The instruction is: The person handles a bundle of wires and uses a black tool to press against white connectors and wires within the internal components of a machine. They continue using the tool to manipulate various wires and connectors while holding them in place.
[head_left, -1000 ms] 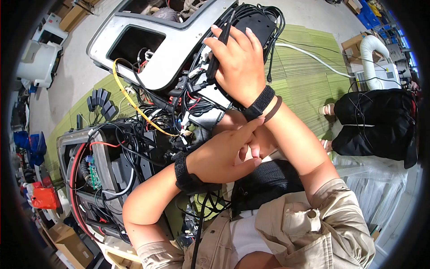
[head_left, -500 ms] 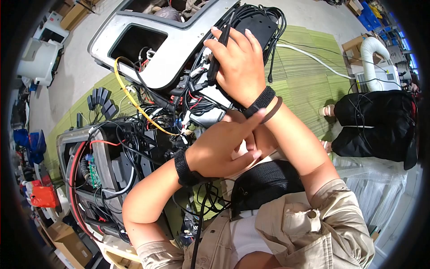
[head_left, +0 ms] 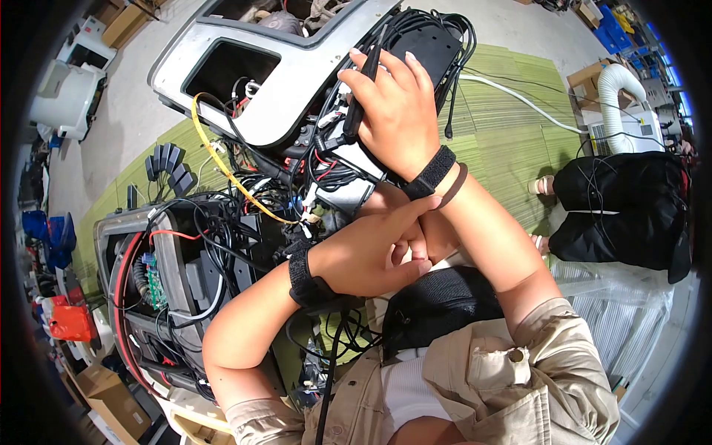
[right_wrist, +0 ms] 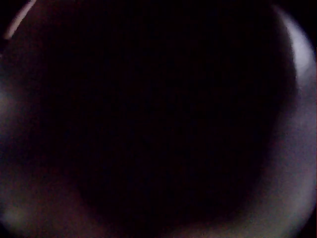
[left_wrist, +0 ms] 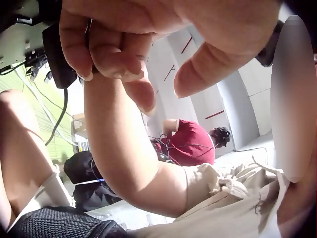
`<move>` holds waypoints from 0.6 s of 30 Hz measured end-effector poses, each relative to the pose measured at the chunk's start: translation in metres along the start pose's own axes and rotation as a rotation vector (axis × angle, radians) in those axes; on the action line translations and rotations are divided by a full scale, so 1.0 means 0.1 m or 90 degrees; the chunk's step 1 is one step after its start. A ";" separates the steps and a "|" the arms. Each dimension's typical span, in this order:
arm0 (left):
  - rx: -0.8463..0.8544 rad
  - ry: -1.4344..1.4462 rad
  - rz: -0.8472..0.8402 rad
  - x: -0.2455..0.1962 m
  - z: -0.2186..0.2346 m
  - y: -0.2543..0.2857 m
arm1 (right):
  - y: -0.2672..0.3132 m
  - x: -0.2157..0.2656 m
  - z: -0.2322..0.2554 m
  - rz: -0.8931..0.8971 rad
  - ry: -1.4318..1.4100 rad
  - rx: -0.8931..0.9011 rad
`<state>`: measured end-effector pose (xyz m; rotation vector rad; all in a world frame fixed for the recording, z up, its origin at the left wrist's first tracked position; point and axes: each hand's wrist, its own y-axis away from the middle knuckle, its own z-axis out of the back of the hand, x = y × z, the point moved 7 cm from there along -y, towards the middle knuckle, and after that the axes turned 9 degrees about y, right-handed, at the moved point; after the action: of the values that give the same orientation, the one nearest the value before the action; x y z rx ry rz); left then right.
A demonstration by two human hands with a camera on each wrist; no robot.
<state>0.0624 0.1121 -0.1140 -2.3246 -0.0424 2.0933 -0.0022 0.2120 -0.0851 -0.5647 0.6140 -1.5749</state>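
Note:
My left hand (head_left: 360,248) lies across my right forearm (head_left: 482,215) from below, one finger stretched to the black strap (head_left: 432,172) and brown band (head_left: 454,185) at the right wrist. In the left wrist view, its thumb stands apart from loosely bent fingers (left_wrist: 119,62), close to a black block (left_wrist: 58,59) at that wrist. My right hand (head_left: 400,115) rests with spread fingers over the black panel (head_left: 423,48) of a cable-filled silver housing. A slender black rod (head_left: 365,85) crosses in front of its thumb and index finger. The right wrist view is almost entirely dark.
A silver housing (head_left: 297,63) stands at the back, tangled wires and a yellow cable (head_left: 215,163) spilling from it. An opened grey unit with a green circuit board (head_left: 154,278) is at left. A person's legs in black trousers (head_left: 623,208) are at right.
The left hand's stretched finger lifted slightly half a second ago and is now lower again at the right wrist. The right hand has stayed in place.

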 end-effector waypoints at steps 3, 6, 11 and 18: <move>0.014 0.035 0.041 0.03 -0.01 0.00 | 0.01 0.02 -0.01 0.006 -0.002 0.004; 0.012 0.044 0.023 0.04 -0.01 0.01 | 0.01 0.05 0.00 0.002 -0.003 0.015; 0.042 0.032 0.013 0.02 -0.03 0.01 | 0.03 0.06 -0.03 0.010 -0.017 0.011; 0.023 -0.023 -0.017 0.05 0.01 0.01 | 0.04 0.02 -0.04 -0.016 -0.077 0.012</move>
<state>0.0619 0.1110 -0.1187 -2.2537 -0.0357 2.1062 -0.0023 0.2095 -0.0902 -0.6496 0.5022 -1.5560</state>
